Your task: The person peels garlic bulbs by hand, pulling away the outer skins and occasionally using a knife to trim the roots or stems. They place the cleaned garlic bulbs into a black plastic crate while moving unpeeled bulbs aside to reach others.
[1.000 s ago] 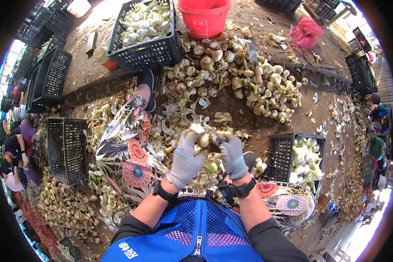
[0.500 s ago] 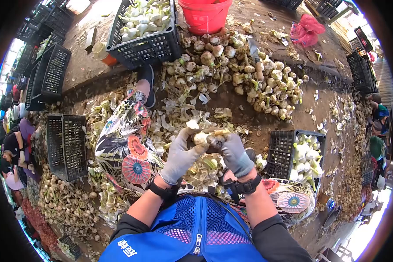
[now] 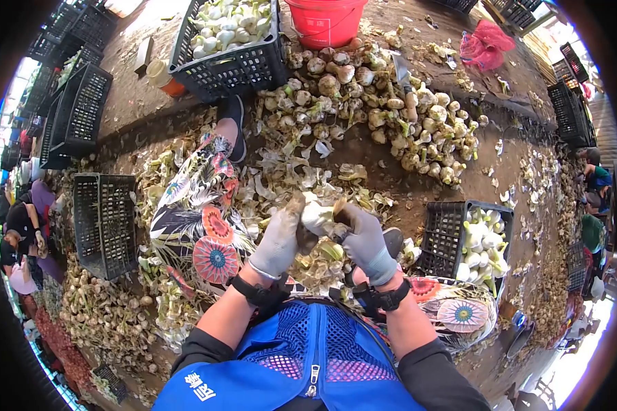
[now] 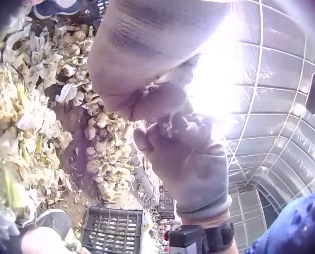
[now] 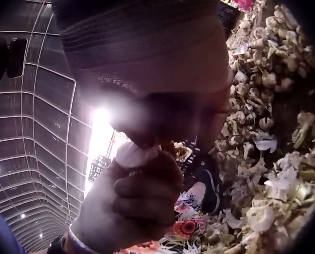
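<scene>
In the head view a whitish garlic bulb (image 3: 317, 218) is between the two gloved hands, in front of the blue vest. The left hand (image 3: 281, 236) grips it from the left with curled fingers. The right hand (image 3: 365, 240) has its fingers curled at the bulb's right side, where something small and dark shows, too unclear to name. The right wrist view shows the pale bulb (image 5: 137, 154) against the left hand's (image 5: 131, 203) bent fingers. In the left wrist view, the right hand's (image 4: 192, 169) fingers are bent close to the left hand (image 4: 147, 58), and the bulb is mostly hidden.
A garlic pile (image 3: 418, 130) with a wooden-handled blade (image 3: 410, 103) on it lies ahead. Crates of white garlic stand front left (image 3: 227, 74) and right (image 3: 442, 240); another crate (image 3: 105, 226) stands left. A red bucket (image 3: 325, 24) is beyond. Peelings cover the ground below the hands.
The bulb has turned in the hands and now shows a whiter side. The light piece above the left fingers no longer shows there. Both hands stay close together.
</scene>
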A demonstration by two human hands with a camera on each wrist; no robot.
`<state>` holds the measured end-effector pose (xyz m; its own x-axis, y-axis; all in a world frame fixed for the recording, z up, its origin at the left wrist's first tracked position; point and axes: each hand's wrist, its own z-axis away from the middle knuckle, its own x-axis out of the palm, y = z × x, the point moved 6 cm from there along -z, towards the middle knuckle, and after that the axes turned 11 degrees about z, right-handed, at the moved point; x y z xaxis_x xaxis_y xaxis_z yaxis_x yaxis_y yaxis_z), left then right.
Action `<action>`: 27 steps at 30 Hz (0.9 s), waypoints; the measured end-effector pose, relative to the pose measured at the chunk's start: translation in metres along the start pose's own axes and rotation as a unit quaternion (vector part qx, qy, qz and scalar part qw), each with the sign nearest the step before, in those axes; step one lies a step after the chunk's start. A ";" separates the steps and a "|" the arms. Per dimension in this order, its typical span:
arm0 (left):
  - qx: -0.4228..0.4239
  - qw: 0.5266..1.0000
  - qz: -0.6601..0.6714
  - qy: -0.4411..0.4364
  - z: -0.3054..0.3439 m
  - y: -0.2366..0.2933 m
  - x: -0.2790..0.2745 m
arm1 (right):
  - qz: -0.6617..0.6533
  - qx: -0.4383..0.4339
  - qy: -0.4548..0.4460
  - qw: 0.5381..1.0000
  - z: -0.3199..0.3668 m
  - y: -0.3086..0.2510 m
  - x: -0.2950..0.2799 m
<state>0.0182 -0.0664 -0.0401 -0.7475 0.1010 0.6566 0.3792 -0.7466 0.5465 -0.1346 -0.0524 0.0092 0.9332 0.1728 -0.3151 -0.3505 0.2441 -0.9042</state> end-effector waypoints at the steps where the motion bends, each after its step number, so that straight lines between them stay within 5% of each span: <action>1: 0.060 0.990 -0.121 0.038 0.000 0.006 -0.002 | -0.076 -0.005 0.027 0.997 0.003 0.005 0.006; 2: 0.060 0.990 -0.122 0.037 0.000 0.004 0.000 | -0.076 -0.005 0.027 0.997 0.004 0.017 0.011; 5: 0.202 0.927 -0.314 0.042 0.011 0.029 0.032 | -0.400 0.076 0.050 0.912 0.002 0.063 0.023; 6: 0.200 0.926 -0.316 0.043 0.013 0.028 0.035 | -0.402 0.076 0.049 0.911 0.006 0.069 0.025; 8: 0.221 0.920 -0.318 0.063 0.016 0.027 0.038 | -0.359 -0.078 0.026 0.930 0.009 0.031 0.014; 10: 0.255 0.912 -0.311 0.080 0.017 0.028 0.027 | -0.383 0.007 -0.004 0.924 0.010 0.030 0.009; 12: 0.063 0.975 -0.214 -0.002 0.021 0.021 0.023 | -0.202 0.072 -0.046 0.976 0.008 0.027 0.004; 19: -0.064 0.992 0.103 -0.025 0.028 -0.010 0.032 | -0.092 0.063 -0.009 0.994 0.012 0.029 -0.015; 21: -0.033 0.996 0.066 -0.048 0.028 -0.003 0.037 | -0.046 0.010 0.048 0.998 0.011 0.025 -0.024; 24: 0.051 0.998 -0.035 -0.023 0.019 0.009 0.034 | -0.004 0.055 0.174 0.983 0.020 0.065 -0.045; 25: 0.097 0.990 -0.100 0.027 0.016 0.012 0.027 | -0.159 0.110 0.133 0.972 0.025 0.061 -0.037; 27: 0.121 0.985 -0.121 0.017 0.010 0.003 0.027 | -0.226 0.123 0.103 0.961 0.027 0.053 -0.014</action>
<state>0.0047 -0.0593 -0.0162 -0.8484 0.2313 0.4762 0.3037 -0.5241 0.7957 -0.1680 -0.0163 -0.0271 0.9816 -0.1901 0.0197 0.1092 0.4731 -0.8742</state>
